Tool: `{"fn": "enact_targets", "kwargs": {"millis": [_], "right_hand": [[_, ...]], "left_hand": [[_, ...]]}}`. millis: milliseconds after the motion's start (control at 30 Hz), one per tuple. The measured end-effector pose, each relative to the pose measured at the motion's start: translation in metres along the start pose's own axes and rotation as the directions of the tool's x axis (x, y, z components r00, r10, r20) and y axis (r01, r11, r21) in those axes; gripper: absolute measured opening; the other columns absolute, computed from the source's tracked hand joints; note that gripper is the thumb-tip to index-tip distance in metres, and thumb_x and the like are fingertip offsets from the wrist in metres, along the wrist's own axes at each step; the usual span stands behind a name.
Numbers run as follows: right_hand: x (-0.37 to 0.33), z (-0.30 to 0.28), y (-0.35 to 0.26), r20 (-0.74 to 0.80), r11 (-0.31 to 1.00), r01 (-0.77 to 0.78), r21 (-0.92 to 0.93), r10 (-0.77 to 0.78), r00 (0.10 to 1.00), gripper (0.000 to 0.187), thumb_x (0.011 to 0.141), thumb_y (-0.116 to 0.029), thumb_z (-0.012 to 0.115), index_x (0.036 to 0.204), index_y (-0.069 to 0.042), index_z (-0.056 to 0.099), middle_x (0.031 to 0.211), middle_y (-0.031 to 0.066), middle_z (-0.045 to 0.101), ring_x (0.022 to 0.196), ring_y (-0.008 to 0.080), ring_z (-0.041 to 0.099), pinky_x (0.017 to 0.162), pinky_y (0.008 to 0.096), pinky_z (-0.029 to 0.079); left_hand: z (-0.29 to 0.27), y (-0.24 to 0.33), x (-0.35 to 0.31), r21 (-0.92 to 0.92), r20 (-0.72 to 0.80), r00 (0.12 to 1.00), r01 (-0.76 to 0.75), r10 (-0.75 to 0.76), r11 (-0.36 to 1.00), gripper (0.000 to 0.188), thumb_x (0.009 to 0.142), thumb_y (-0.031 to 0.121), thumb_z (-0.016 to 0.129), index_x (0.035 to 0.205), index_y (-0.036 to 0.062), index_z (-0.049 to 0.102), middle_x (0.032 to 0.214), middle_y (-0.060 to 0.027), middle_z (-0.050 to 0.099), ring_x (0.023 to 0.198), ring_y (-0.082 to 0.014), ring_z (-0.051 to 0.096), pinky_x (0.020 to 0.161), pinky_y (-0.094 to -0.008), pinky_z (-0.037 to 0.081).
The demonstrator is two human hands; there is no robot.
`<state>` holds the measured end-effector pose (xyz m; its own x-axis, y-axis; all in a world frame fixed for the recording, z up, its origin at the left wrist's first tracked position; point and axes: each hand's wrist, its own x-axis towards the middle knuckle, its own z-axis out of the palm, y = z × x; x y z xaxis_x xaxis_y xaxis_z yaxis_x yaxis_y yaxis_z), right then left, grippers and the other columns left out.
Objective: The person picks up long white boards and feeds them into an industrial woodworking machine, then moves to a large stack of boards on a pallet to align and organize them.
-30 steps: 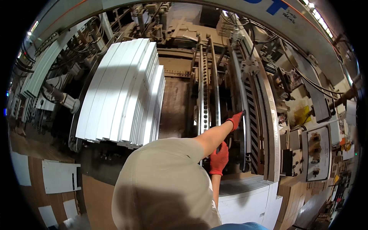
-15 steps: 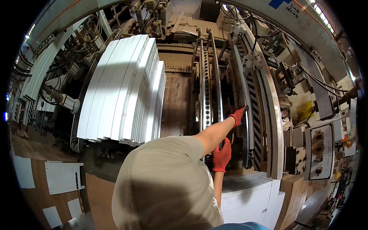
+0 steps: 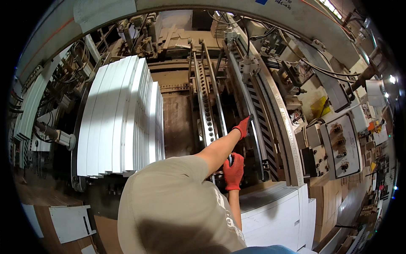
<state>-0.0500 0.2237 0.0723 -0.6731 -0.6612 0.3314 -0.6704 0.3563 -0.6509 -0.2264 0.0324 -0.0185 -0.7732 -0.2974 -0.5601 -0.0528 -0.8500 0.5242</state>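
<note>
Right hand (image 3: pixel 233 171), red-gloved, lower centre of frame: fingers curled beside a dark fitting (image 3: pixel 230 159); grip cannot be determined. Left hand (image 3: pixel 242 128), red-gloved: fingertips at the metal rail (image 3: pixel 258 139), right of centre; grip likewise indeterminable.

Shiny metal rail (image 3: pixel 256 129), smooth boards (image 3: pixel 105 122)

Two red gloves (image 3: pixel 242 128) (image 3: pixel 233 172), two forearms (image 3: pixel 222 147) (image 3: pixel 235 205), one beige shirt (image 3: pixel 158 203)
</note>
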Motion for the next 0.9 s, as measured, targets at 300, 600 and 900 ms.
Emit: {"fn": "enact_targets", "kwargs": {"millis": [300,600,900], "right_hand": [[0.001,0.012,-0.01,-0.056,0.99,0.123,0.068,-0.12,0.991,0.03,0.08,-0.013,0.063,0.108,-0.005,0.055,0.111,0.0155,0.055,0.103,0.035,0.056,0.086,0.041,0.048],[0.0,-0.01,0.008,-0.264,0.986,-0.076,0.148,0.113,0.958,0.033,0.081,-0.012,0.063,0.111,-0.003,0.053,0.123,0.0183,0.05,0.114,0.0347,0.051,0.089,0.0405,0.048],[0.006,-0.005,0.03,-0.488,0.974,-0.159,0.162,0.22,0.845,0.043,0.084,-0.015,0.066,0.121,0.0,0.049,0.138,0.0246,0.041,0.131,0.0394,0.037,0.109,0.0459,0.03]], "left_hand": [[-0.06,0.016,0.08,-0.047,0.129,0.99,-0.057,0.063,0.997,0.089,0.082,0.075,0.048,0.148,0.016,0.036,0.158,-0.0059,0.025,0.139,-0.0351,0.03,0.11,-0.0584,0.022],[-0.009,-0.002,0.012,0.297,0.077,0.989,-0.143,0.126,0.944,0.067,0.085,0.062,0.055,0.134,0.018,0.039,0.125,-0.0086,0.046,0.111,-0.0328,0.042,0.088,-0.0523,0.034],[-0.032,-0.027,-0.107,0.119,0.317,0.948,-0.026,-0.014,0.993,0.029,0.1,0.041,0.042,0.103,0.0186,0.06,0.08,0.0033,0.056,0.08,-0.0191,0.06,0.069,-0.0339,0.054]]}}
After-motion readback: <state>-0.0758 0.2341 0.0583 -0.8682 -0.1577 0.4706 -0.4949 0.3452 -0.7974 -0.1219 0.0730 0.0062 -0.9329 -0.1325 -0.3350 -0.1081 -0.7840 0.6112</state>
